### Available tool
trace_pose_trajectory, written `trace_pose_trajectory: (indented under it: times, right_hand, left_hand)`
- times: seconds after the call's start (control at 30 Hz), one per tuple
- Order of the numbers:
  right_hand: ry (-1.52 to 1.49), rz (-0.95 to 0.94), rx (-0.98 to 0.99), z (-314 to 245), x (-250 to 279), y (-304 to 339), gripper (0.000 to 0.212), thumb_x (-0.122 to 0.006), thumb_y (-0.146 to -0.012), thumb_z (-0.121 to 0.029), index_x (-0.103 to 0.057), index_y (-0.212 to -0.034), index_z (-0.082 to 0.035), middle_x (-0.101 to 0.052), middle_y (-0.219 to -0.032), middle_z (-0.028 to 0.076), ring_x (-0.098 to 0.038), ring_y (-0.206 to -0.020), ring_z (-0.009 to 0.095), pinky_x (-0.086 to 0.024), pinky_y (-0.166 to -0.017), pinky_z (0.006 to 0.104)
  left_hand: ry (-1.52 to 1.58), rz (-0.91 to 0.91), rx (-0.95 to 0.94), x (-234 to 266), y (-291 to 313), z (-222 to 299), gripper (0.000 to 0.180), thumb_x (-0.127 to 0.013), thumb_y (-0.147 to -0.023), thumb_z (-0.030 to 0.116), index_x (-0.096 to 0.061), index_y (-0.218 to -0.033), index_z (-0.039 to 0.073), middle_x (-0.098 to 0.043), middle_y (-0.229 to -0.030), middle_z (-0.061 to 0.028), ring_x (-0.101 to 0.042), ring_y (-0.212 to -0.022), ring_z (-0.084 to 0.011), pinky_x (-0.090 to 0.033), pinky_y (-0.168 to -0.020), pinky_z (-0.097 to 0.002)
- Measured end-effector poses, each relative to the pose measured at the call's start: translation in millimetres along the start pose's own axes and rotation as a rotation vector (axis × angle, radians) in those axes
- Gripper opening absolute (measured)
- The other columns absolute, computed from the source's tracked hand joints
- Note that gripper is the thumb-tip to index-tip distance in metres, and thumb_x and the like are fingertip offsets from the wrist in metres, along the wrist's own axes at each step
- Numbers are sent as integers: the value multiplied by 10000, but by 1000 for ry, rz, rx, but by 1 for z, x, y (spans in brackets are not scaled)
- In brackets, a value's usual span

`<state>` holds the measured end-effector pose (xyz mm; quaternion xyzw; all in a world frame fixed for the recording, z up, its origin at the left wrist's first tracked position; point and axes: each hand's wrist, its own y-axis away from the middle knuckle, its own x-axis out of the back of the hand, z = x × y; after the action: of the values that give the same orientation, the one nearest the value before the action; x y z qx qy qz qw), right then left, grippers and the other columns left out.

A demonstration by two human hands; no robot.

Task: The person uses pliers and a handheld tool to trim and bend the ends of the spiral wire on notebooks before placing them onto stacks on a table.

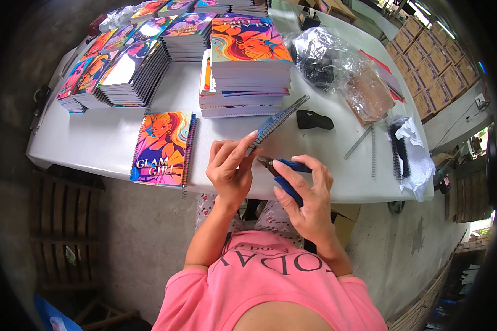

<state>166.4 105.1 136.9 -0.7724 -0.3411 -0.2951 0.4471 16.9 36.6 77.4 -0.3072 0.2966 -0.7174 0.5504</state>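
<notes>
My left hand (229, 168) is closed on a spiral notebook (278, 124), held up edge-on so that its dark wire coil runs along the visible side. Against the coil's near end sit the jaws of blue-handled wire cutters (289, 190). My right hand (310, 198) grips these cutters, their handles somewhat spread. A finished-looking spiral notebook with a colourful illustrated cover (163, 146) lies flat to the left, at the table's front edge. Just beyond my hands rests a small black object (315, 119), its kind unclear.
A tall stack of unbound-looking books (250, 66) stands ahead. Piles of coiled notebooks (132, 74) fill the far left. Clear plastic bags (326, 60), loose wire coils (374, 151) and crumpled white paper (415, 154) lie right on the white table (83, 132). Cartons (433, 66) are stacked beyond.
</notes>
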Motion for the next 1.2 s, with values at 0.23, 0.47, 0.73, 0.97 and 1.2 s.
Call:
trace_pose_trajectory:
  times: [0.23,0.47,0.73,0.97,1.2]
  right_hand:
    - [-154,-60,-45,-3,-12,-3,390,-586,-874,-262,-550,-1256,-191,-497,-1108,125,-510,-994,272,-361,-885,419]
    - [-1183,-341,-461,2,-25,11,422,-493,-940,-288,-463,-1311,-91,-530,-1075,152,-557,-933,216,-446,-803,340]
    - [438,-225,-182,92,-51,54,472,-556,-875,-313,-470,-1328,-208,-446,-1233,131,-405,-1176,319,-252,-1008,501]
    - [-519,71,-196,88,-75,23,650,-495,-925,-421,-267,-1425,-74,-274,-1448,111,-257,-1346,246,-193,-1089,397]
    - [-724,315,-34,-1,-74,-71,1054,-850,-615,-210,-204,-1430,-32,-363,-1393,153,-365,-1274,280,-297,-1041,390]
  left_hand:
    - [-4,-33,-30,8,0,5,507,-660,-586,-143,-687,-1047,67,-658,-794,-37,-508,-697,-175,-440,-667,-270]
    - [-56,1,-110,6,7,0,487,-666,-644,-148,-652,-1094,37,-646,-809,-56,-537,-719,-152,-466,-656,-269]
    - [478,359,470,45,-7,2,397,-614,-861,4,-497,-1240,-18,-594,-1098,-70,-541,-896,-70,-416,-830,-210]
    - [788,483,493,106,18,6,235,-475,-948,78,-530,-1163,-1,-598,-1099,-98,-584,-994,-138,-462,-871,-258]
    - [715,620,426,166,17,16,291,-503,-932,70,-386,-1199,70,-587,-1063,-214,-625,-926,-219,-528,-762,-296]
